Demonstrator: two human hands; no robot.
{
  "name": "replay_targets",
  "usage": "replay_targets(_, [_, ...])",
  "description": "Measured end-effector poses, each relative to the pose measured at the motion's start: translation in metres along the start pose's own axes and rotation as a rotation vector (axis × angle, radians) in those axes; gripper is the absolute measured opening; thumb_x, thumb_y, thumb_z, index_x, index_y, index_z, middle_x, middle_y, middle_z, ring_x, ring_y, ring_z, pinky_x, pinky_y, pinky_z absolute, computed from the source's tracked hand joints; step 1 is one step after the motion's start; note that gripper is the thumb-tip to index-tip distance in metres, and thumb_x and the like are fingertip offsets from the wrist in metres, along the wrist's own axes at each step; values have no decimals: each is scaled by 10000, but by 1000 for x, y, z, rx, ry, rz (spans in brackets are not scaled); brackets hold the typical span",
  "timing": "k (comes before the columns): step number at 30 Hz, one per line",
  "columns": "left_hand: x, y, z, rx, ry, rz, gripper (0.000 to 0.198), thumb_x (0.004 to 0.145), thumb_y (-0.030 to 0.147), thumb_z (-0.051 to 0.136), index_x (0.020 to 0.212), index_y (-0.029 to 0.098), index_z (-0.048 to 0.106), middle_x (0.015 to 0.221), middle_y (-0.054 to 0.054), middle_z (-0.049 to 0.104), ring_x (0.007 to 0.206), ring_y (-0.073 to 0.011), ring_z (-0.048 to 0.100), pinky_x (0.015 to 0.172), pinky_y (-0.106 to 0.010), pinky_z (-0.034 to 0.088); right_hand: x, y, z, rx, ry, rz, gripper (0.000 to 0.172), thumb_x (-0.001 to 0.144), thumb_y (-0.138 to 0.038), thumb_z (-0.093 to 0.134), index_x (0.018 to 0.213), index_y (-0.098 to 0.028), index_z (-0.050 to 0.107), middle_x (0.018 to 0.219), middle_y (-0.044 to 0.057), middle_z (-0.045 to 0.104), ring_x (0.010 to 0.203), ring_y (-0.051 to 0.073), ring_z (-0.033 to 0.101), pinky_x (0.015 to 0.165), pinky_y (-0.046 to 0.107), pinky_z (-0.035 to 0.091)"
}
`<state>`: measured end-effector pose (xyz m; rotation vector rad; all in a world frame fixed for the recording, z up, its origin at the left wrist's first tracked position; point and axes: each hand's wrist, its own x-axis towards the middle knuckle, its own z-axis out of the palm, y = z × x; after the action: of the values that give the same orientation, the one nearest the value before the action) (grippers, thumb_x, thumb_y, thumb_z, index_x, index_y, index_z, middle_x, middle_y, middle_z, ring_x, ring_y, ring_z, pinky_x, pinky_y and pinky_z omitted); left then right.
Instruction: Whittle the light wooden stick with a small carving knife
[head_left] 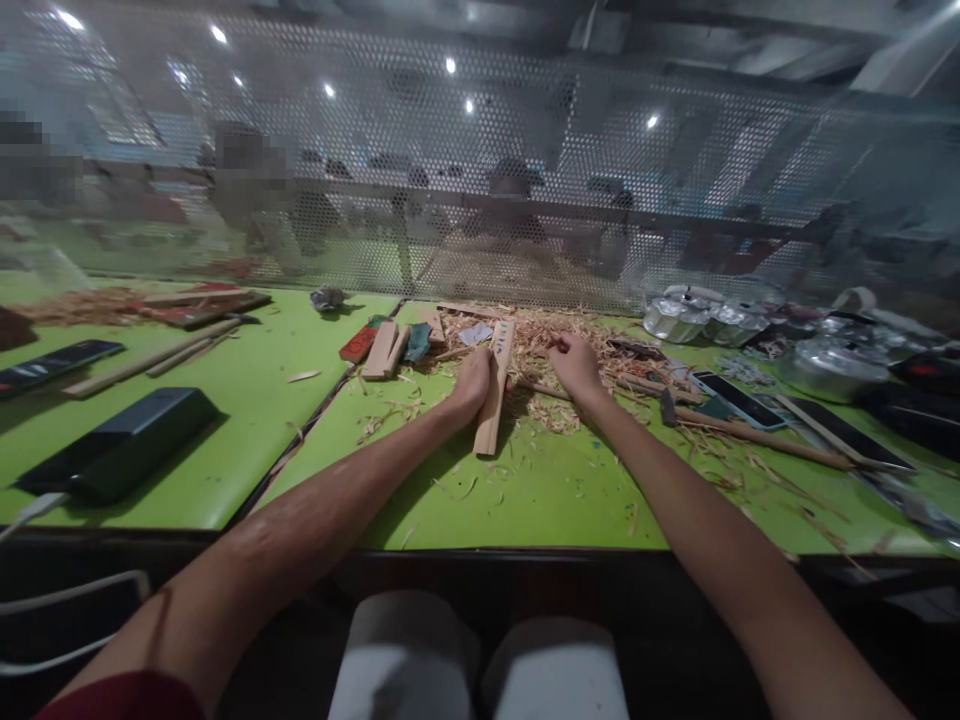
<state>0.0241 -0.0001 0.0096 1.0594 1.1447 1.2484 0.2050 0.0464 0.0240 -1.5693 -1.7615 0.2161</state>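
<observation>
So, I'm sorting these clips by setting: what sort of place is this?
Probably a shared woodcarving workshop: wood shavings litter the green bench, the left hand holds a wooden strip, and a perforated screen divides it from people beyond.

dim overhead spots, warped blurry edges

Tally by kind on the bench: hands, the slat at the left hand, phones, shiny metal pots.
Hands: 2, left hand, right hand
Wooden slat: 1
Phones: 2 clear, left phone, right phone
Metal pots: 3
Total: 8
</observation>
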Motion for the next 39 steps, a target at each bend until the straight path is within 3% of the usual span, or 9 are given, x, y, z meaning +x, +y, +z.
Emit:
replay_targets(6, [-1,-5,3,-17,24,78,83,901,265,531,900,254,449,684,32,562,600,-133,563,586,-230,460,2,-6,-1,38,-3,-30,209,928,-260,529,927,-152,708,875,64,702,798,186,580,770,272,429])
replay_targets(10, [3,-9,0,36,15,185,326,756,112,609,1003,260,456,851,29,568,723,-127,570,678,-241,497,2,-6,0,84,-7,-61,246,951,-249,500,975,-179,734,931,73,729,877,214,643,829,292,480])
replay_targets(14, [7,-14,-1,146,-23,230,420,737,129,646,1102,255,479,939,4,584,838,-153,592,745,-258,508,-1,-6,1,163,-8,-191,295,963,-235,532,1134,-204,771,1119,72,769,1023,214,681,918,296,509])
replay_targets(19, [10,-21,-2,132,-76,224,491,747,213,649,1205,242,475,905,20,590,755,-149,588,710,-273,511,-5,-8,0,187,-76,-336,322,964,-195,583,1217,-151,777,1267,116,754,1146,226,678,1057,338,480])
replay_targets(25, [6,-18,-2,108,-78,196,517,783,236,632,1282,253,498,796,37,593,661,-142,578,653,-260,494,-6,-8,0,169,-218,-342,351,1001,-213,549,1259,-132,774,1317,149,732,1193,225,678,1096,353,465])
replay_targets(28, [4,-14,-2,86,-80,194,491,764,220,640,1243,248,538,739,45,582,597,-129,552,591,-240,462,-6,-7,-1,184,-262,-354,358,994,-191,551,1267,-133,775,1325,148,729,1203,230,681,1104,379,471])
replay_targets(34, [5,-7,-3,-33,-113,136,281,689,221,662,952,209,565,620,57,532,475,-109,495,470,-224,385,-4,-3,-2,219,-363,-353,311,961,-228,647,1224,-204,810,1271,104,757,1162,253,714,1086,420,511])
replay_targets(39, [7,-6,-4,-54,-160,135,272,665,219,631,930,191,575,573,51,540,432,-112,483,440,-235,371,3,7,0,230,-366,-380,322,949,-256,683,1241,-198,806,1262,97,758,1146,273,723,1070,413,529])
